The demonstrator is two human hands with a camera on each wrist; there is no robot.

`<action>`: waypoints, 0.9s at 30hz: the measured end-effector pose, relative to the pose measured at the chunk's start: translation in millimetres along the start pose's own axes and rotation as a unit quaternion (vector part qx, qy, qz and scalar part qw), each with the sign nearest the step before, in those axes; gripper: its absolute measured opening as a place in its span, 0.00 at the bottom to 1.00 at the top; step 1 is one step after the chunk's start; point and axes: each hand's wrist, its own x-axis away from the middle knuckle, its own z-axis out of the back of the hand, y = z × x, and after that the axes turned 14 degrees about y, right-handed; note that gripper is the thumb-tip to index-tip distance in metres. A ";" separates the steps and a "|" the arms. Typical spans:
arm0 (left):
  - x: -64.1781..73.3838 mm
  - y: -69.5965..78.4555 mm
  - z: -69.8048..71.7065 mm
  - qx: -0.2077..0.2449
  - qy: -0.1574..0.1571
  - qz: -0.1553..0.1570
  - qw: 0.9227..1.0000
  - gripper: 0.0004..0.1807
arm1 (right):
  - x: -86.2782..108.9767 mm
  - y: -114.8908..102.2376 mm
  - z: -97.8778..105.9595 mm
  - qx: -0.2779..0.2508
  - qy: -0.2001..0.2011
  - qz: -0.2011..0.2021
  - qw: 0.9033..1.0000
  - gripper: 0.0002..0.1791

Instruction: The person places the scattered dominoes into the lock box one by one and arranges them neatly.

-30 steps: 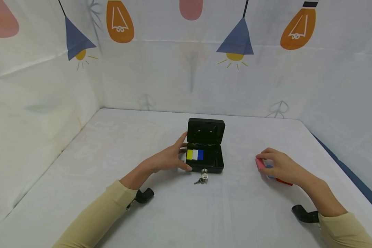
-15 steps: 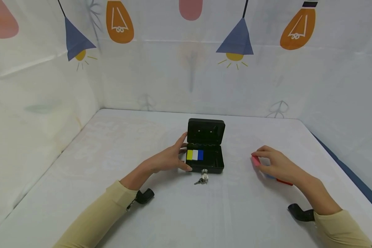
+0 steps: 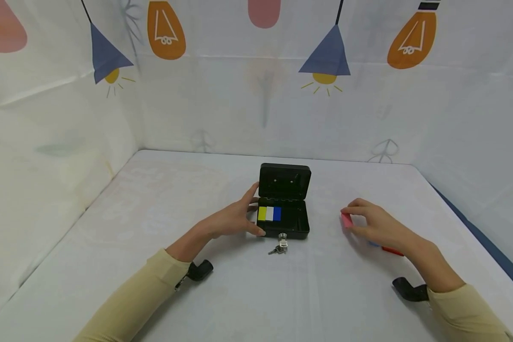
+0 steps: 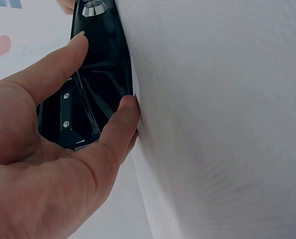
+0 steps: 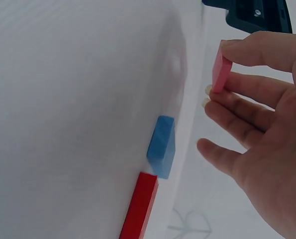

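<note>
A black cash box (image 3: 294, 218) stands on the table with its lid (image 3: 284, 182) raised. Inside, on the left, a yellow block (image 3: 262, 213), a white block (image 3: 270, 213) and a dark blue block (image 3: 277, 213) lie side by side. My left hand (image 3: 235, 218) rests against the box's left side, thumb at the front corner, fingers spread; the left wrist view shows the thumb (image 4: 63, 62) and fingers fairly straight. To the right of the box, my right hand (image 3: 378, 225) pinches a pink block (image 5: 221, 69) between thumb and fingertips, above the table.
A lock with keys (image 3: 281, 244) hangs at the box's front. Near my right hand a light blue block (image 5: 161, 144) and a red block (image 5: 139, 204) lie on the white table (image 3: 256, 294). White patterned cloth walls (image 3: 222, 104) enclose the table.
My right hand has lifted the pink block away from the light blue and red blocks and moved left towards the box. My left hand and the box have stayed in place.
</note>
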 end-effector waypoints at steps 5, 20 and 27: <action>-0.4 -0.3 -0.1 -0.001 0.000 0.001 1.000 0.71 | -6.5 -7.0 -0.8 -0.011 -0.002 -0.007 1.000 0.23; -2.1 -1.6 -0.3 0.003 -0.003 -0.001 1.000 0.71 | -22.7 -25.1 -12.4 -0.033 0.007 -0.008 0.999 0.23; -1.5 -0.3 0.6 0.003 -0.004 -0.004 1.000 0.71 | -31.9 -36.7 -20.3 -0.056 0.018 0.010 0.998 0.22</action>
